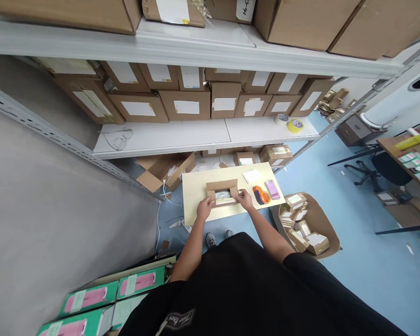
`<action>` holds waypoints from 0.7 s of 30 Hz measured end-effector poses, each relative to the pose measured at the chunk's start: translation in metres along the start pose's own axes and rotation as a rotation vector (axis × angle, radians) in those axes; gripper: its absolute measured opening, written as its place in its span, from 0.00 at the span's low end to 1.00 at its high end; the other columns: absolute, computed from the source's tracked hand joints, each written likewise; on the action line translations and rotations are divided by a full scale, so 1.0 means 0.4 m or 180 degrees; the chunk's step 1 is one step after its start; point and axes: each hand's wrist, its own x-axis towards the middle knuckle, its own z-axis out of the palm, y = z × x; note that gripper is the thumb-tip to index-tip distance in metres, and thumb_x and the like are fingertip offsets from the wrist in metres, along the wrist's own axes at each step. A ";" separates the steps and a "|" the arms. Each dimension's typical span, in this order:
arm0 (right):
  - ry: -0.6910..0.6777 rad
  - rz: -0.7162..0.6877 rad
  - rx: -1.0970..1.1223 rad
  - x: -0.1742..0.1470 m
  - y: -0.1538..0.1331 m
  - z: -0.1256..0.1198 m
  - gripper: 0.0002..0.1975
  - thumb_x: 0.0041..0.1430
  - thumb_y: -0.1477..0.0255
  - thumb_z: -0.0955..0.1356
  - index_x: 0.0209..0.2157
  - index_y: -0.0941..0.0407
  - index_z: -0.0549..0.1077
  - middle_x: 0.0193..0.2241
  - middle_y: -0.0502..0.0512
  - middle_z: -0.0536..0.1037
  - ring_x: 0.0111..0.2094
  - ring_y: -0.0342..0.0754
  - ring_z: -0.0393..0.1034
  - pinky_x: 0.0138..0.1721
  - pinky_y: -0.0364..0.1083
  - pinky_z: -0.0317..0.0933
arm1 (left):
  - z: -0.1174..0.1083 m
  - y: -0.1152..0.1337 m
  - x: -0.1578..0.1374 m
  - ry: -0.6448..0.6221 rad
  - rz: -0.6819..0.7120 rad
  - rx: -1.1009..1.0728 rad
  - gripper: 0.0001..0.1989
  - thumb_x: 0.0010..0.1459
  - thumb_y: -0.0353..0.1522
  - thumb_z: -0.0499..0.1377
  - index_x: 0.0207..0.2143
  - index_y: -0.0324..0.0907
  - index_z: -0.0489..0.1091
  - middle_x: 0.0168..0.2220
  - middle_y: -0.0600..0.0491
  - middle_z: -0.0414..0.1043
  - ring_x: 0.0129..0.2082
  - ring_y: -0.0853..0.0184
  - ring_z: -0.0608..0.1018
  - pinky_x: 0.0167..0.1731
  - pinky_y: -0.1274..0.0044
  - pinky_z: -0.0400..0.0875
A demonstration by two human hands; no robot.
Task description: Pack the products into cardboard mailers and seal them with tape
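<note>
A small cardboard box lies with its flaps up on the cream table. White and clear contents show inside, too small to name. My left hand pinches the box's left end. At the opposite end, my right hand has its fingers closed on the right flap. Just right of that hand are an orange and dark blue tape dispenser and a pink, blurred rectangular item. White paper rests behind them.
A shelf with labelled boxes and two tape rolls stands behind the table. An open carton is at left. To the right, a large bin holds several packed boxes. Green and pink boxes lie at lower left.
</note>
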 end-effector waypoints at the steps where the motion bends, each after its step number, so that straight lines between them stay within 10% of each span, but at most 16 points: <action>1: 0.0140 0.0033 -0.0110 0.002 -0.001 0.011 0.28 0.58 0.59 0.72 0.58 0.55 0.72 0.47 0.59 0.80 0.46 0.53 0.77 0.51 0.51 0.70 | 0.006 0.010 0.000 0.0227 -0.0048 0.0044 0.27 0.69 0.37 0.57 0.68 0.43 0.65 0.63 0.43 0.72 0.64 0.53 0.73 0.63 0.66 0.66; 6: 0.0233 0.0464 -0.0540 0.011 0.004 0.043 0.33 0.60 0.60 0.71 0.65 0.56 0.66 0.61 0.68 0.71 0.55 0.59 0.74 0.53 0.52 0.68 | 0.007 0.052 0.012 0.0903 -0.0449 0.0333 0.39 0.62 0.32 0.62 0.73 0.43 0.54 0.70 0.40 0.58 0.66 0.49 0.68 0.63 0.64 0.66; 11: -0.0101 0.0522 -0.0730 0.050 0.004 0.028 0.41 0.62 0.56 0.71 0.71 0.55 0.57 0.63 0.70 0.69 0.58 0.63 0.73 0.56 0.53 0.65 | -0.056 0.102 0.081 0.0437 0.0052 0.0785 0.53 0.55 0.27 0.65 0.77 0.47 0.40 0.79 0.45 0.33 0.72 0.43 0.57 0.67 0.60 0.61; 21: -0.0383 0.0248 -0.0813 0.051 0.003 0.026 0.45 0.67 0.59 0.68 0.76 0.52 0.44 0.64 0.69 0.67 0.56 0.62 0.74 0.53 0.53 0.66 | -0.051 0.179 0.137 0.0486 0.0172 0.1066 0.48 0.54 0.26 0.62 0.75 0.42 0.48 0.74 0.43 0.51 0.74 0.47 0.51 0.70 0.61 0.55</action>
